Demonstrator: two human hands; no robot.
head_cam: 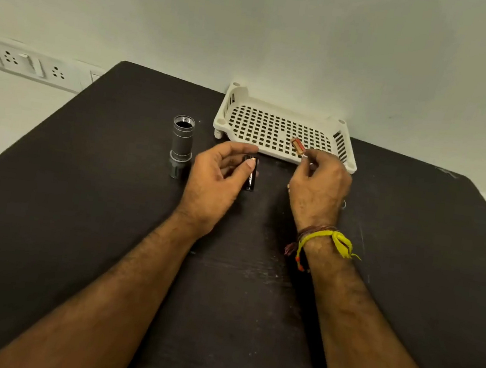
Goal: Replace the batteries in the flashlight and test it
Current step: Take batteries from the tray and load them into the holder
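The table (75, 223) runs up to the wall (286, 35) at its far edge. The tray (273, 152) sits on the table at the far side, against the wall. The flashlight body (181, 145) stands upright on the table, left of the tray. Near of the tray, the left hand (216, 186) holds a battery holder (250, 178) over the table. To its right, the right hand (318, 190) holds a battery (297, 146) over the tray's near right part. A socket panel (31, 65) is on the wall at far left.

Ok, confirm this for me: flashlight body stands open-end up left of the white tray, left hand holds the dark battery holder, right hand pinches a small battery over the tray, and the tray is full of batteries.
One thing is wrong: the white tray is not full of batteries. The head view shows only the one small battery, pinched by the right hand. The rest stands: flashlight body open-end up, left hand on the battery holder.
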